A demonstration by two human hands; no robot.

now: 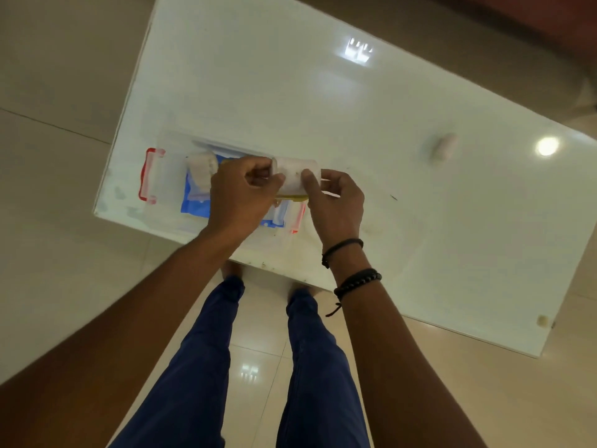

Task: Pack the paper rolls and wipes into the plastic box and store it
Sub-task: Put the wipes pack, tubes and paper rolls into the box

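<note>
A clear plastic box (168, 147) with red clips (147, 176) stands at the near left corner of the white table (323, 101). Inside lie a blue wipes pack (193, 205) and a white paper roll (202, 164) at its left end. My left hand (240, 195) and my right hand (334, 202) both grip a second white paper roll (295, 174) over the box's right half. A yellow-green item (292, 197) shows just under that roll. A third white roll (444, 147) lies alone on the table to the right.
The table is glossy white and reflects ceiling lights. A small cream bumper (542, 320) sits at its near right corner. Tiled floor surrounds the table, and my legs in blue trousers (206, 367) stand at its near edge.
</note>
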